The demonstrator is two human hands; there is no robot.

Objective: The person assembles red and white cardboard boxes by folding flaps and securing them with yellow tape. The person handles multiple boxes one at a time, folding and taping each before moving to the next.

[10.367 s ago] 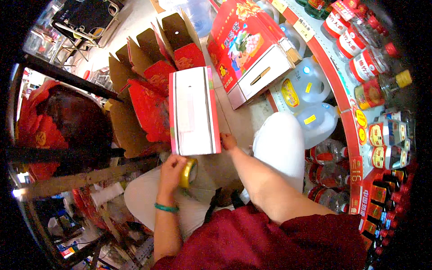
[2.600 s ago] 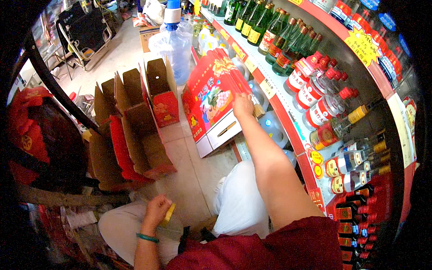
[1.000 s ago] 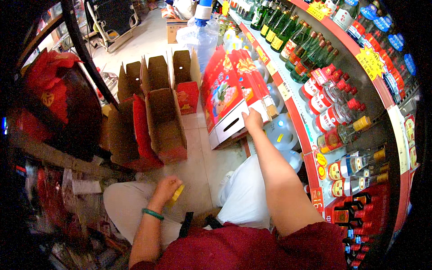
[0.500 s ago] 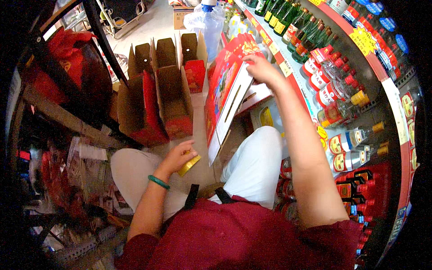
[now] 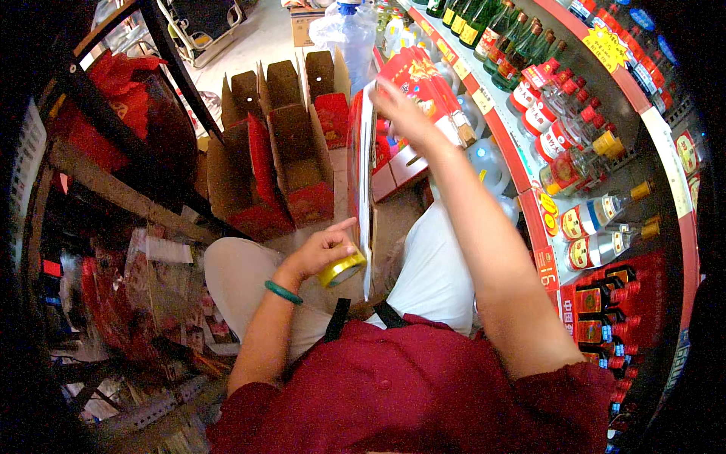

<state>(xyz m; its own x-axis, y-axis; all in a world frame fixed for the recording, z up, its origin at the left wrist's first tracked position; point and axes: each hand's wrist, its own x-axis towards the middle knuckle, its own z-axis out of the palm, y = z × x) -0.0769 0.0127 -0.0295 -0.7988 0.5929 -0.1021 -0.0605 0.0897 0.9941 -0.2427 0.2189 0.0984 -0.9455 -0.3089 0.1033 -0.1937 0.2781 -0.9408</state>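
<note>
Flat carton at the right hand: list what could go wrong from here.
The flat carton could slip or swing, as the right hand is only at its far end. It might knock the open boxes standing close on its left. The tape roll in the left hand could catch its near end.

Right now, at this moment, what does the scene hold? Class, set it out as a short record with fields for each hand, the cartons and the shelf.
Left hand: holding a yellow tape roll
Right hand: at the upper edge of a flat carton, seen nearly edge-on
Open cartons: ahead, left of the flat one; red outside, brown inside
Shelf: on the right, bearing rows of bottles
</note>
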